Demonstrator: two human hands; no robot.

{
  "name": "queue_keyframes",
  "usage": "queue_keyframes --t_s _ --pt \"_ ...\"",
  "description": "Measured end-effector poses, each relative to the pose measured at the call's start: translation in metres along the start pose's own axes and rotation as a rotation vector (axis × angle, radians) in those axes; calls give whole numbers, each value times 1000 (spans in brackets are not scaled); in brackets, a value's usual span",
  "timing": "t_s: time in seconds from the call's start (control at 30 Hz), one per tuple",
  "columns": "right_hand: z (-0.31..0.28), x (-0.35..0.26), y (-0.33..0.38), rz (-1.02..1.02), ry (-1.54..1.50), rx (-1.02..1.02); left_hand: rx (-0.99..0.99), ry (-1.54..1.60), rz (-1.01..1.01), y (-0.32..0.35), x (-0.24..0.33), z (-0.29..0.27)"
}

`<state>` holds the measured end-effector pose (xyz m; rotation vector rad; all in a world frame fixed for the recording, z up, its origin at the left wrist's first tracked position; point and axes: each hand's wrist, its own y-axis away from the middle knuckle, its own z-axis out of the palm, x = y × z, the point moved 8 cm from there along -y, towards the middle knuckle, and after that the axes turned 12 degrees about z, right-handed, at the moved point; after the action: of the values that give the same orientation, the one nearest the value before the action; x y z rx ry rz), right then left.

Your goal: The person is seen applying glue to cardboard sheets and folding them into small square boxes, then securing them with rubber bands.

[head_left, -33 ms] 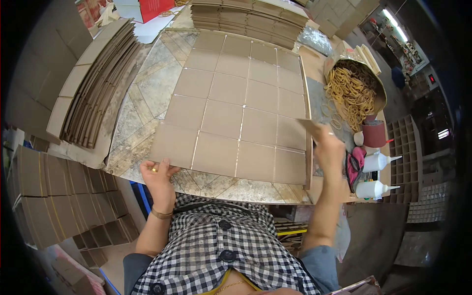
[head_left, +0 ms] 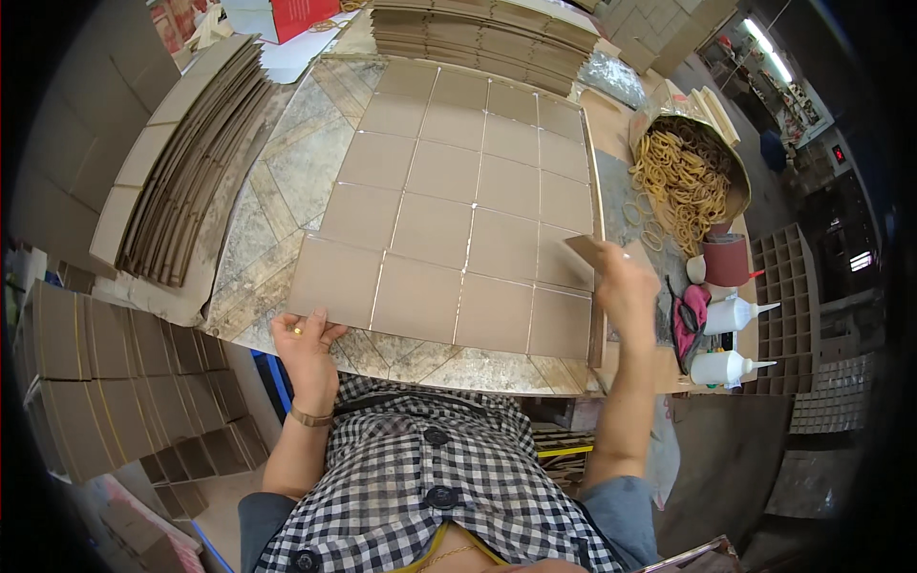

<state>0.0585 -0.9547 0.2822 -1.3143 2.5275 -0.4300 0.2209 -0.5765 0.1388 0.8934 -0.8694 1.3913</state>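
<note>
Cardboard sheet [head_left: 435, 224], brown and divided by pale lines into a grid of panels, lies flat across the middle of my view, its far edge toward twelve o'clock and its near edge toward six.

From the left, I see a leaning stack of brown cardboard [head_left: 186, 172] at ten o'clock and, at eight, bundles of cardboard [head_left: 124, 420] crossed by yellow bands. Next comes the patterned table [head_left: 277, 191], which carries the sheet. Between eight and nine o'clock, the left hand [head_left: 306, 344] has its fingers on the sheet's near-left corner; I cannot tell whether they pinch it or only press. A second cardboard stack [head_left: 482, 38] sits at twelve.

At three o'clock the right hand [head_left: 626, 286] is clamped on a small brown card [head_left: 580, 250], which slants over the sheet's right-hand part. The two hands are well apart. Beyond, at two o'clock, yellowish rubber bands [head_left: 678, 177] fill an open container [head_left: 738, 196]. Toward three, I find a pink and black item [head_left: 690, 315], a dark red cylinder [head_left: 728, 260], and two white squeeze bottles [head_left: 721, 368] with spouts pointing to the right.
</note>
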Motion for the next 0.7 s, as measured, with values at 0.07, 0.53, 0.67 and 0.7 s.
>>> queue_keyframes --t_s 0.07,0.53,0.67,0.7 --pt "6 -19 -2 29 38 -73 41 14 -86 8 10 -7" --pt "-13 -213 60 -556 -252 -146 99 235 -381 64 -32 -64" --pt "6 -246 73 -645 -298 -182 18 184 -351 59 -29 -58" --pt "8 -252 76 -661 -310 -194 14 171 -342 59 -28 -58"
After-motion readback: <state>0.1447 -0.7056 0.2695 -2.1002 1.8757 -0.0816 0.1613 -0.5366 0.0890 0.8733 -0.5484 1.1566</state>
